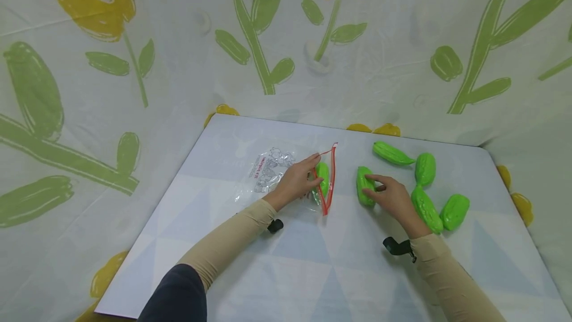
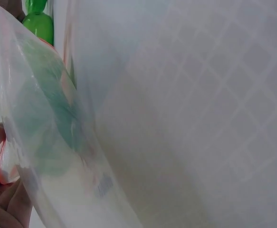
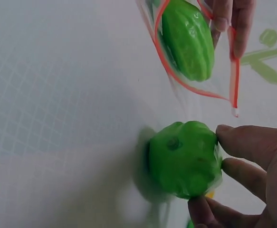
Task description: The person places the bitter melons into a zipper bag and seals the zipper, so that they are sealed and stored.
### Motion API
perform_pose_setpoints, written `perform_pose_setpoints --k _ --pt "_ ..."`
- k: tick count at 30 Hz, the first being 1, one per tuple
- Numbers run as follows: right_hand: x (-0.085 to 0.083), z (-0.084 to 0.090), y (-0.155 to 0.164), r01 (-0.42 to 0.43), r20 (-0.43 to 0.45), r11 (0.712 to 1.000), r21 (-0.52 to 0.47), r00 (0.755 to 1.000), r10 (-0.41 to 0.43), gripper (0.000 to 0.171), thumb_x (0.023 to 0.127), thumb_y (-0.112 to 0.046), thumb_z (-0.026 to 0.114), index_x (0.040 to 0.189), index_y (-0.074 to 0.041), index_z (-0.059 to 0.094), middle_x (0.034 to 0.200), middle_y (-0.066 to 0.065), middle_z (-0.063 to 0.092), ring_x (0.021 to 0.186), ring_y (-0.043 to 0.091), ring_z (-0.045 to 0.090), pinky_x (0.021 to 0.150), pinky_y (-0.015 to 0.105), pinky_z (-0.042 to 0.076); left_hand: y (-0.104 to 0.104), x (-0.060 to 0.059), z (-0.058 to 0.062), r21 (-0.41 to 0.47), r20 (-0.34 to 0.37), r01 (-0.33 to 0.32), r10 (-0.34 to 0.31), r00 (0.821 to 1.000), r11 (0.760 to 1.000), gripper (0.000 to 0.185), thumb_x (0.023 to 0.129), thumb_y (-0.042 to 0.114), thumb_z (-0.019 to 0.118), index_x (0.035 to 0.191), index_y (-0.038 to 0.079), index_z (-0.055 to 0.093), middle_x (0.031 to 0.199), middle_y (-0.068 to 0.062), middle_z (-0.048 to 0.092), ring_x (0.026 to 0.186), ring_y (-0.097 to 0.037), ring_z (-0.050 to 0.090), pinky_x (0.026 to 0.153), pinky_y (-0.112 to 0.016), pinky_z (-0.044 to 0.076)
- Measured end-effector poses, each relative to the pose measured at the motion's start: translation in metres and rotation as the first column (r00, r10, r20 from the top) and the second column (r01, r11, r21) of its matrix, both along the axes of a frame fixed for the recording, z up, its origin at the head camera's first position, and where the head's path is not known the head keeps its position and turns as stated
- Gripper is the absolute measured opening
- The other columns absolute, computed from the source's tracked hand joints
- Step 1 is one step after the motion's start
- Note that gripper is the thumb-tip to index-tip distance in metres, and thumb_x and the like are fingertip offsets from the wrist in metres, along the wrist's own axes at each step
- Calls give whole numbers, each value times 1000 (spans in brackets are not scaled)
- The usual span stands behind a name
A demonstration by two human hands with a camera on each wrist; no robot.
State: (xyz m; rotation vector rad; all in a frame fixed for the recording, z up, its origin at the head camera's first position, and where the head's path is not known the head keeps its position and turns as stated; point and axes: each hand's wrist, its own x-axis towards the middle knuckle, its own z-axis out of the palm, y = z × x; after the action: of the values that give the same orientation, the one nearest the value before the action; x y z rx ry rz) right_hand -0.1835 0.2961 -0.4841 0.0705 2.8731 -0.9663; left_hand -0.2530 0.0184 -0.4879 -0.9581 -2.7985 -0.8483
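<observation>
With its fingers at the red-edged mouth, my left hand [image 1: 295, 180] grips a clear zip bag [image 1: 247, 190] lying on the table. Inside the opening sits one glossy green ribbed gourd [image 3: 188, 42]. The left wrist view shows the bag's milky side [image 2: 38, 104], with green showing through. Just right of the mouth, my right hand [image 1: 395, 200] pinches a second green ribbed gourd [image 3: 183, 156] between thumb and fingers. Its rounded end with a dark spot faces the right wrist camera, close over the table.
Several more green gourds lie on the right of the table, one long and pointed [image 1: 392, 153], another short and rounded [image 1: 455, 211]. The table [image 1: 304, 282] has pale blue triangles. Flower-printed cloth [image 1: 178, 63] hangs behind it and at the sides.
</observation>
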Motion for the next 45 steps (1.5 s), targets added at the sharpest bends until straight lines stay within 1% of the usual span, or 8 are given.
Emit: perform_pose_setpoints --k 4,7,13,19,22,29,41,45 --pt "0 0 0 -15 18 1000 -5 1000 15 64 83 -47 65 137 -18 48 134 18 47 108 35 55 68 39 53 0 0 0 -4 2 -1 1 1000 1000 68 86 36 66 142 8 38 147 -3 36 131 -17 38 104 -27 36" --pt "0 -3 1 -48 25 999 -13 999 49 67 82 -48 66 139 -19 45 136 18 46 104 33 56 68 36 52 0 0 -1 -6 3 0 0 1000 1000 69 86 36 66 142 9 38 148 -1 35 131 -16 38 104 -27 36" --pt "0 -8 4 -100 43 994 -39 994 102 74 80 -48 67 143 -21 38 132 18 48 96 28 59 64 32 50 -1 -1 -2 -2 -2 1 -1 1000 1000 68 86 37 65 142 9 38 148 0 34 131 -16 38 103 -26 36" --pt "2 -10 1 -94 43 994 -49 994 96 74 81 -47 67 144 -25 36 129 21 51 98 31 60 64 33 50 -1 -1 -4 9 2 3 -3 1000 1000 68 86 36 65 142 8 38 148 -2 35 131 -16 38 103 -27 36" --pt "3 -11 -1 -92 35 994 -54 995 94 73 81 -45 68 144 -26 36 128 22 51 97 31 60 62 31 50 -1 -1 -4 5 6 -2 2 1000 1000 68 86 36 65 142 9 38 148 0 34 132 -16 37 104 -27 35" --pt "5 -12 -4 -57 52 996 -69 997 60 71 82 -43 68 143 -28 36 120 18 55 92 25 58 58 28 47 -1 0 -2 1 2 -1 1 1000 1000 68 85 36 66 141 8 39 147 -3 36 131 -17 38 104 -27 36" --pt "5 -21 -8 -40 -29 994 -106 999 38 67 82 -42 68 141 -32 38 112 14 59 90 24 59 59 28 48 -1 -1 -2 2 -5 0 0 1000 1000 68 85 36 66 142 8 39 148 -1 34 131 -17 38 104 -28 35" --pt "5 -21 -11 -55 -65 991 -123 997 47 66 82 -43 68 141 -34 38 114 13 59 92 25 60 61 29 49 -1 -1 -3 13 -7 7 -7 1000 1000 68 85 36 66 141 8 39 147 -4 36 131 -18 38 104 -29 36"
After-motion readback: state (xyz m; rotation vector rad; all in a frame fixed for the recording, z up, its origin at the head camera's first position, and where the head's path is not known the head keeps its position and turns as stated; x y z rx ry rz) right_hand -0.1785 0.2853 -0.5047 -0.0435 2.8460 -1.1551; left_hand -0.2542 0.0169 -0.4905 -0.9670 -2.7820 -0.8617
